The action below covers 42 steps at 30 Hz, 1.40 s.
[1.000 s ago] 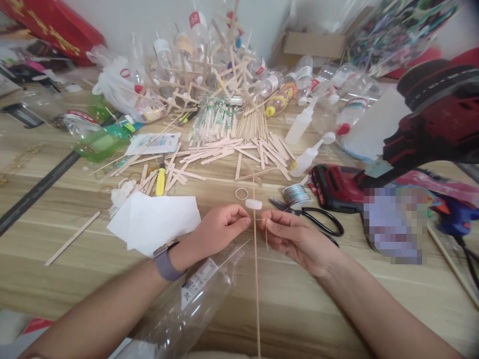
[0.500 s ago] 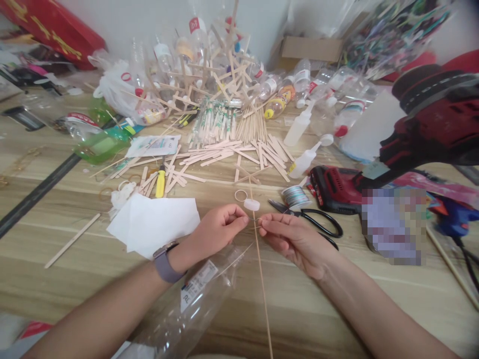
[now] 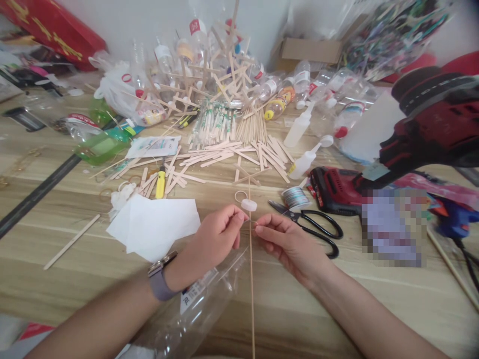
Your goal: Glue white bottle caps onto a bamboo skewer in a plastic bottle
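Wood-grain tabletop (image 3: 292,309) under your two hands, a thin strand (image 3: 252,221) crossing a slender pale wooden stick (image 3: 252,289)
Your left hand (image 3: 219,232) has thumb and forefinger pinched together on the strand; your right hand (image 3: 286,239) pinches it too, just across the stick; the stick runs from six o'clock up between your hands toward a translucent white plastic cap (image 3: 249,205) at twelve, with the multicoloured thread spool (image 3: 296,197) at two, black-handled scissors (image 3: 322,227) at three, white paper sheets (image 3: 160,224) at nine and a clear plastic bottle (image 3: 204,304) at seven
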Each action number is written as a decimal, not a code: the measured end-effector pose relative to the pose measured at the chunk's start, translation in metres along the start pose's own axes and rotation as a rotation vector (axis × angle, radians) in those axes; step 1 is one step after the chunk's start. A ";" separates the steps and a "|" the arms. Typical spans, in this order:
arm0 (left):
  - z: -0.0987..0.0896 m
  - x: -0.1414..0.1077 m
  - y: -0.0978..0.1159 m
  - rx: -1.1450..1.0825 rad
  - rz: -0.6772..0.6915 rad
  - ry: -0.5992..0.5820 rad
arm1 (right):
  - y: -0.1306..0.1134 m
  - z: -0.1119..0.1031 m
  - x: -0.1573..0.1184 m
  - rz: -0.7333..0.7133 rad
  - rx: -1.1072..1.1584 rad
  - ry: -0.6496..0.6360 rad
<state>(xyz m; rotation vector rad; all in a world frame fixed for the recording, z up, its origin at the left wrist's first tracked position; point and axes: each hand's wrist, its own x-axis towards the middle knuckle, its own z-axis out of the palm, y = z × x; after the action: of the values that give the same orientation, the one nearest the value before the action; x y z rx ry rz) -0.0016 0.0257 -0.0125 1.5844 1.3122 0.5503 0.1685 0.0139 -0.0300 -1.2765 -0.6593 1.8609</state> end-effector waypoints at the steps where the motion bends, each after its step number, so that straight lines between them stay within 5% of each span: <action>1: 0.001 -0.001 0.001 0.010 -0.001 -0.002 | 0.001 0.000 0.000 -0.008 0.003 0.000; 20: 0.001 0.003 -0.003 -0.083 -0.083 0.027 | 0.010 0.001 0.005 -0.078 -0.072 0.005; 42: 0.008 0.001 -0.005 0.002 0.024 0.127 | 0.014 0.001 0.006 -0.158 -0.122 -0.009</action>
<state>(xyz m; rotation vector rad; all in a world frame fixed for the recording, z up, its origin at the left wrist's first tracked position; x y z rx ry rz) 0.0026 0.0236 -0.0207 1.5902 1.3895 0.6734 0.1622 0.0103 -0.0436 -1.2558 -0.8651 1.7204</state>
